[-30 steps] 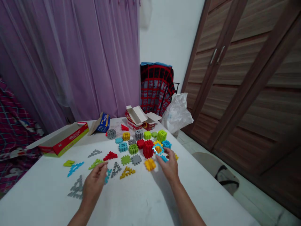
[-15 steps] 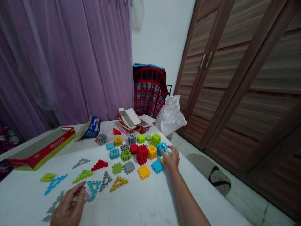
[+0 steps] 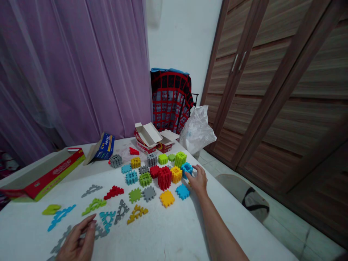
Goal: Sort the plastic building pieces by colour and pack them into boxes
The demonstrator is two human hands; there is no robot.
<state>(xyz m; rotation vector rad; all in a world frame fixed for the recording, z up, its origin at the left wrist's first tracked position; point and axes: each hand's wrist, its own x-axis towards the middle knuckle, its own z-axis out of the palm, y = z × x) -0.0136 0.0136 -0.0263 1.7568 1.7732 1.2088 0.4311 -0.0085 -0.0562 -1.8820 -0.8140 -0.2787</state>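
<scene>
My right hand (image 3: pixel 199 181) reaches to the right side of the cluster. Its thumb and fingers close around a blue stack of notched square tiles (image 3: pixel 186 169). Part of a small yellow piece shows beside that palm. Nearer to me lie a flat blue tile (image 3: pixel 182 192) and a flat yellow tile (image 3: pixel 166 199). My left hand (image 3: pixel 77 239) hovers at the lower left, half curled, its thumb and index finger apart and nothing seen between them. It partly covers grey triangular pieces (image 3: pixel 100 232). A blue triangular piece (image 3: pixel 108 219) lies just beyond its fingertips.
Red (image 3: pixel 164 178), yellow (image 3: pixel 176 174) and green (image 3: pixel 180 159) stacks crowd around the blue one. Open boxes (image 3: pixel 146 137) stand at the back, with a long red tray-like box (image 3: pixel 56 173) at left. A plastic bag (image 3: pixel 198 129) hangs by the table's right edge.
The view has shifted slightly. My right hand stays at the blue stack, and my left hand stays over the grey pieces. No piece has clearly moved.
</scene>
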